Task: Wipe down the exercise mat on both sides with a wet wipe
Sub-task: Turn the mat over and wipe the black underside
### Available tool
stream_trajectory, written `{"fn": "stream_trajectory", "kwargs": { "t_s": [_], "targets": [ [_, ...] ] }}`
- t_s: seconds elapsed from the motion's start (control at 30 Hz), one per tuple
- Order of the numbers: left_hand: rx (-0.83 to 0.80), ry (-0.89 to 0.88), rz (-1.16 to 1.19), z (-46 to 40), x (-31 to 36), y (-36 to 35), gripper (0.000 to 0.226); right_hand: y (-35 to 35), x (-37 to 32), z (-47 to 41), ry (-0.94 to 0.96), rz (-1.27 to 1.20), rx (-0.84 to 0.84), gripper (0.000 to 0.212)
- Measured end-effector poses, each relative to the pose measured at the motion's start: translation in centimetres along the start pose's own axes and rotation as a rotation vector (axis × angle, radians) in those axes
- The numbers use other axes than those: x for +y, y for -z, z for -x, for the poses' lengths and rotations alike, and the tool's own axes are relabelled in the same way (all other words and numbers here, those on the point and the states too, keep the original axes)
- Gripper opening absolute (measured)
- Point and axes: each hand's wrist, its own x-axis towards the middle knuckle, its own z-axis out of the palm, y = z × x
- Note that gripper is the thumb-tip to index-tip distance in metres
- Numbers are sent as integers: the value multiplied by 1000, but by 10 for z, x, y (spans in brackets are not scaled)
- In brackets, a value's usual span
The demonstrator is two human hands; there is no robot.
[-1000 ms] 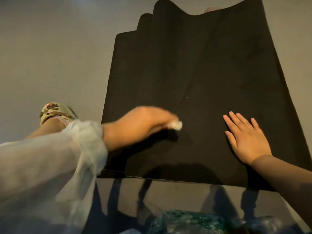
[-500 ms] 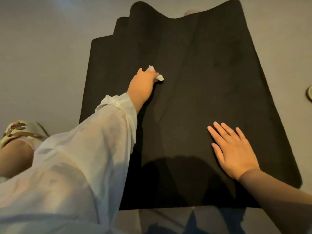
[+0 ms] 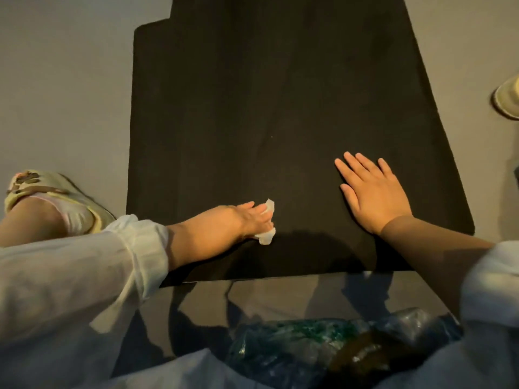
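1. Pulled back from the mat's middle since half a second ago, the wet wipe (image 3: 266, 221) now sits near the mat's near edge, toward 6 o'clock.
2. Black exercise mat (image 3: 280, 108) lies flat on the grey floor (image 3: 64, 80), its far end folded in layers at 12 o'clock.
3. Left hand (image 3: 238, 224) has its grip curled round the wipe, pinching it against the mat.
4. Right hand (image 3: 373, 192) rests flat at 3 o'clock of the wipe, fingers spread straight, pressing the mat.
5. A sandalled foot (image 3: 42, 197) stands on the floor at 9 o'clock, beside the mat.
6. A pale round object (image 3: 509, 99) shows at the right edge.
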Motion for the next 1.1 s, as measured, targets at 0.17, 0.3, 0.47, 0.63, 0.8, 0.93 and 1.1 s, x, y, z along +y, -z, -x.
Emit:
{"fn": "stream_trajectory", "kwargs": {
  "t_s": [0.17,0.3,0.47,0.63,0.8,0.93,1.1],
  "targets": [
    [-189,-105,120,8,12,-15,48,-1,-1,2,-5,2,1,53],
    [-1,-169,227,2,18,25,44,-2,0,2,-3,7,0,53],
    [524,-69,104,-65,-9,92,33,-1,0,2,-4,1,-7,53],
    [694,306,117,-139,-62,127,34,0,1,1,-8,-16,-25,54],
    [442,579,16,-166,-95,111,36,1,1,-2,-9,-24,-51,57],
    [319,575,51,-163,-87,94,42,1,2,-3,-4,-29,-57,57],
    [161,523,56,-135,-49,75,41,0,3,-1,4,-59,-17,54]
  ]
}}
